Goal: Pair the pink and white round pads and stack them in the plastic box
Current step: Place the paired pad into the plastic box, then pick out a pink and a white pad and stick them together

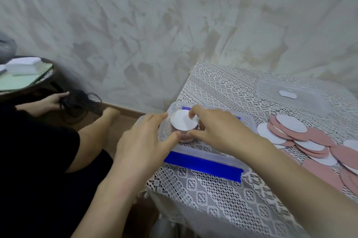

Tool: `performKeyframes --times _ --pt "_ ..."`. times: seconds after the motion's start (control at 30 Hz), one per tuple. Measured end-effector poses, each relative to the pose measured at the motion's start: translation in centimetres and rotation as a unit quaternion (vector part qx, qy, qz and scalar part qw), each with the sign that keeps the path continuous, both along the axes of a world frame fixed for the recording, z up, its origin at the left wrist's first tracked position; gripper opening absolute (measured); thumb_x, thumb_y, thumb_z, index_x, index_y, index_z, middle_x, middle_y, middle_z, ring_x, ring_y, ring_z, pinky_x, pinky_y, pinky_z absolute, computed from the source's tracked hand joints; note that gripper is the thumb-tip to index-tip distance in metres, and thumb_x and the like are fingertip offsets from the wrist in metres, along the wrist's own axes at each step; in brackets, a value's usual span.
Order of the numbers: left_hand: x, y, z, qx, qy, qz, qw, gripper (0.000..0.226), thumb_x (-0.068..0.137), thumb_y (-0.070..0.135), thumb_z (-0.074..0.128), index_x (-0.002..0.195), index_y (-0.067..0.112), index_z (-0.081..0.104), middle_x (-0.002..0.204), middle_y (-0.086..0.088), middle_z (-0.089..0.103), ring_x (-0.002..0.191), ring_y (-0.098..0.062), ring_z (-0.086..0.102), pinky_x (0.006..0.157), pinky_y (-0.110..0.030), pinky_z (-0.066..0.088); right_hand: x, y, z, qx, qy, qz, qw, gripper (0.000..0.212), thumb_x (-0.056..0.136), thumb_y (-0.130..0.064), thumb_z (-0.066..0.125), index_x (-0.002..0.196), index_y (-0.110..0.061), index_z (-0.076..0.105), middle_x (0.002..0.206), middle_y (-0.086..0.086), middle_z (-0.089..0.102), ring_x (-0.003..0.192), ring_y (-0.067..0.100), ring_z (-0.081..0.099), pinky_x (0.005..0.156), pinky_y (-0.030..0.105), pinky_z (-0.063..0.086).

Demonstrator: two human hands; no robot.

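Stack (184, 123) of pads, white one uppermost, is seen standing in the left end of the plastic box (213, 155) on the lace-covered table (213, 199). The stack is pinched by the right hand (219, 131), with the curled forefinger on its far top edge and the thumb at its near side. The left hand (143, 138) is laid against the box's end, fingers nearly straight, thumb touching the stack's base. Loose pads (319, 137) are heaped at right.

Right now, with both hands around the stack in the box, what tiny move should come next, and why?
Probably let go and reach the right hand to the loose pads for another pair. The stack of pads sits in the plastic box with a white one on top, the left hand touches its side, and many more wait outside.
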State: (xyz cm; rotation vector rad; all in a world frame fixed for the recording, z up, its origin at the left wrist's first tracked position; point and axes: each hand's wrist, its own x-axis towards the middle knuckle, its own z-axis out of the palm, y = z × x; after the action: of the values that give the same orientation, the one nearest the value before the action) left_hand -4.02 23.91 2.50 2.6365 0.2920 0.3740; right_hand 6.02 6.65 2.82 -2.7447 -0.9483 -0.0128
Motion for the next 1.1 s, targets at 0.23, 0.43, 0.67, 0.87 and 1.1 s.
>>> performKeyframes --times 0.23,0.43,0.67,0.87,1.1 --pt "2.0 -1.4 2.0 0.167 -0.037 -0.021 0.985 0.042 0.092 0.055 0.052 0.128 0.033 0.057 0.113 0.007 0.059 0.098 -0.021 0.061 0.067 -0.033 0.044 -1.7 -3.1 1.7 -0.087 -0.141 0.009 0.986 0.040 0.100 -0.057 0.048 0.126 -0.026 0.048 0.108 -0.001 0.066 0.099 0.026 0.062 0.070 0.037 0.048" --pt "4.6 -6.2 2.4 0.226 -0.070 -0.092 0.967 0.038 0.092 0.043 0.057 0.122 0.020 0.063 0.109 -0.001 0.065 0.098 -0.028 0.061 0.071 -0.038 0.051 -2.7 -7.9 3.2 -0.091 -0.175 -0.032 0.980 0.039 0.101 -0.059 0.042 0.119 -0.026 0.052 0.107 -0.002 0.061 0.106 0.025 0.055 0.066 0.036 0.039" --pt "6.7 -13.6 1.9 0.230 -0.094 -0.158 0.956 0.046 0.093 0.051 0.048 0.125 0.021 0.062 0.111 -0.001 0.066 0.101 -0.028 0.057 0.077 -0.041 0.053 -3.7 -16.0 3.8 -0.098 -0.146 -0.131 0.976 0.037 0.101 -0.057 0.042 0.124 -0.030 0.053 0.118 -0.002 0.059 0.113 0.024 0.054 0.071 0.036 0.039" --pt "7.1 -20.9 1.0 0.221 -0.111 -0.215 0.945 0.045 0.096 0.050 0.049 0.131 0.023 0.058 0.118 0.001 0.064 0.106 -0.026 0.055 0.078 -0.038 0.050 -4.1 -24.2 2.2 -0.085 -0.099 -0.228 0.965 0.038 0.100 -0.055 0.046 0.129 -0.031 0.054 0.122 0.000 0.059 0.115 0.027 0.055 0.080 0.039 0.045" --pt "6.2 -25.5 -3.5 0.248 -0.065 -0.247 0.935 0.040 0.089 0.046 0.046 0.108 0.019 0.069 0.104 -0.003 0.068 0.086 -0.030 0.059 0.070 -0.040 0.050 -5.3 -30.0 -2.5 -0.059 -0.029 -0.272 0.960 0.044 0.100 -0.056 0.042 0.135 -0.030 0.052 0.133 -0.002 0.052 0.119 0.023 0.048 0.085 0.036 0.044"
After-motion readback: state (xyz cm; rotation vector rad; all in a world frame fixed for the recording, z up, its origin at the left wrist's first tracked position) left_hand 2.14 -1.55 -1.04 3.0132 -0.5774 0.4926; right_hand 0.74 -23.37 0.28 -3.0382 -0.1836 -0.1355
